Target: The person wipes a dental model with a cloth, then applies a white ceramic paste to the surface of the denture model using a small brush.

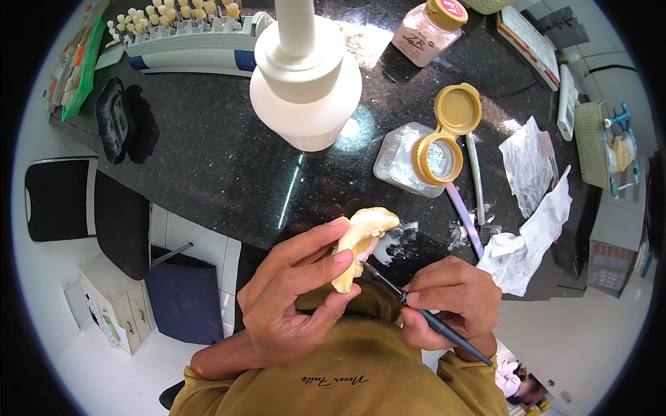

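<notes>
My left hand (291,284) pinches a pale yellow dental cast (373,222) between thumb and fingers, just past the table's near edge. Some pinkish-white material shows on the cast's inner side. In my right hand (458,295) is a slim dark-handled brush (444,326), held like a pen. Its metal-collared tip meets the cast or stops very close to it; the fine contact is too small to tell. Beyond my hands, a clear jar (399,163) of white powder stands with its gold flip lid (458,109) raised. A wet whitish smear (397,246) lies on the table behind the cast.
A large white pump bottle (305,104) stands on the black table (208,132). Farther back are a tooth shade guide (191,52) and a pink jar (429,35). Crumpled tissue (527,246), a purple stick (466,222) and a metallic rod (476,177) lie right.
</notes>
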`<state>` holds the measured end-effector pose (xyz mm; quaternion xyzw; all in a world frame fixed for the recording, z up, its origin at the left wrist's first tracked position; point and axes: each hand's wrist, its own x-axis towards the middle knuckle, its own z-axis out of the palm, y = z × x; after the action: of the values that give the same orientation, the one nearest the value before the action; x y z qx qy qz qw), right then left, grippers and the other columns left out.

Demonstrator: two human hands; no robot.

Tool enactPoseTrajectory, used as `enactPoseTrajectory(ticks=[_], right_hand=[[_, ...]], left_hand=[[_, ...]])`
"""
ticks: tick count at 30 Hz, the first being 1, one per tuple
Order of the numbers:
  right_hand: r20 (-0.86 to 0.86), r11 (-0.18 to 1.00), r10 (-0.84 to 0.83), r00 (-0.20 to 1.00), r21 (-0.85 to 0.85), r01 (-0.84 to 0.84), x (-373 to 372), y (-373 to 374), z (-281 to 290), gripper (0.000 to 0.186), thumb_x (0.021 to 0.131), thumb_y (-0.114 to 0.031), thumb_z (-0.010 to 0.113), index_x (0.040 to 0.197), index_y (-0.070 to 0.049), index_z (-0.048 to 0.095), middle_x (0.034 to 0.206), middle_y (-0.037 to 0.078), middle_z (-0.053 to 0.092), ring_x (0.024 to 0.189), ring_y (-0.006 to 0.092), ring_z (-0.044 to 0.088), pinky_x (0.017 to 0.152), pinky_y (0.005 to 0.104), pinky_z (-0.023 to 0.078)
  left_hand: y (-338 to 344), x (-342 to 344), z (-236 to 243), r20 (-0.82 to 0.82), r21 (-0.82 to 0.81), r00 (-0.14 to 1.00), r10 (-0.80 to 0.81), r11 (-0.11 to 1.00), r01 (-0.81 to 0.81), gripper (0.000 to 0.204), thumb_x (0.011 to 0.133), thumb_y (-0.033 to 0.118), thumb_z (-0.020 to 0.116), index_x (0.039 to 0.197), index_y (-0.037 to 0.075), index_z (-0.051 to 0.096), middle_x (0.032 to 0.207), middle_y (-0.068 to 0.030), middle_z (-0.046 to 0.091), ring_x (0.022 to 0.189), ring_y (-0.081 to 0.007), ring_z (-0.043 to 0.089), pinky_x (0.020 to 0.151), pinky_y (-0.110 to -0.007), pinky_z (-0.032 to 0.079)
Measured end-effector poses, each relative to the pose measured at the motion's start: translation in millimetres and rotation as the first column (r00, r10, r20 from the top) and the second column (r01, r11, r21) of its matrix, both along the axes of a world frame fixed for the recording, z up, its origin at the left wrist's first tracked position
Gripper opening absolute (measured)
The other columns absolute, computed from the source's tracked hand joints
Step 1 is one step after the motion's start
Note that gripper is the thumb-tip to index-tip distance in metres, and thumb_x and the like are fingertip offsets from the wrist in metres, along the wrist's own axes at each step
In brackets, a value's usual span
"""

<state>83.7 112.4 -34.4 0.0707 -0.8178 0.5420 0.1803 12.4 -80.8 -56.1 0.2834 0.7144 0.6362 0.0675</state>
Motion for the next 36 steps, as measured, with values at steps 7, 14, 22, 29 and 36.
enactPoseTrajectory(ticks=[7, 14, 22, 29, 36], right_hand=[[0.084, 0.979, -0.125, 0.989, -0.15, 0.136, 14.4, 9.2, 0.9, 0.02, 0.071, 0.004, 0.071, 0.091, 0.004, 0.067, 0.074, 0.014, 0.065, 0.059, 0.0163, 0.064, 0.052, 0.0226, 0.05], [0.316, 0.974, -0.154, 0.936, -0.113, 0.198, 18.9, 12.8, 5.3, 0.015, 0.067, 0.002, 0.075, 0.076, 0.001, 0.062, 0.068, 0.012, 0.067, 0.056, 0.0155, 0.066, 0.051, 0.0224, 0.05], [0.257, 0.994, -0.107, 0.961, 0.043, 0.099, 13.5, 13.4, 3.5, 0.016, 0.065, 0.002, 0.075, 0.076, 0.001, 0.062, 0.066, 0.011, 0.067, 0.055, 0.0167, 0.066, 0.048, 0.0226, 0.049], [0.252, 0.986, -0.164, 0.954, 0.044, 0.158, 18.5, 14.3, 4.0, 0.016, 0.064, 0.002, 0.073, 0.076, 0.001, 0.062, 0.065, 0.01, 0.066, 0.054, 0.017, 0.066, 0.047, 0.0236, 0.049], [0.248, 0.989, -0.149, 0.957, 0.042, 0.143, 15.6, 12.1, 4.8, 0.016, 0.064, 0.002, 0.074, 0.074, 0.001, 0.062, 0.063, 0.011, 0.066, 0.053, 0.0183, 0.066, 0.047, 0.0242, 0.049]], left_hand=[[-2.8, 0.9, -1.8, 0.007, -0.011, 1.0, -0.023, 1.0, 0.023, 0.044, 0.07, -0.009, 0.076, 0.109, -0.004, 0.057, 0.126, -0.0311, 0.051, 0.116, -0.0353, 0.058, 0.096, -0.04, 0.051], [-3.5, 0.9, -2.9, 0.014, -0.013, 0.999, -0.046, 0.999, 0.047, 0.049, 0.069, -0.011, 0.074, 0.112, -0.003, 0.054, 0.129, -0.0302, 0.048, 0.12, -0.0349, 0.054, 0.099, -0.04, 0.049], [-3.2, 2.7, -3.9, 0.032, -0.002, 0.998, -0.056, 0.998, 0.056, 0.047, 0.073, -0.01, 0.073, 0.115, -0.002, 0.053, 0.131, -0.0298, 0.046, 0.121, -0.0345, 0.053, 0.099, -0.04, 0.05], [-3.0, 2.0, -3.6, 0.02, -0.005, 0.998, -0.055, 0.998, 0.055, 0.047, 0.073, -0.01, 0.073, 0.115, -0.001, 0.053, 0.132, -0.0294, 0.046, 0.122, -0.034, 0.053, 0.098, -0.039, 0.05], [-3.3, 2.2, -3.4, 0.014, -0.015, 0.999, -0.051, 0.999, 0.051, 0.047, 0.073, -0.01, 0.073, 0.115, -0.001, 0.054, 0.131, -0.0292, 0.046, 0.121, -0.0337, 0.053, 0.099, -0.039, 0.049]])
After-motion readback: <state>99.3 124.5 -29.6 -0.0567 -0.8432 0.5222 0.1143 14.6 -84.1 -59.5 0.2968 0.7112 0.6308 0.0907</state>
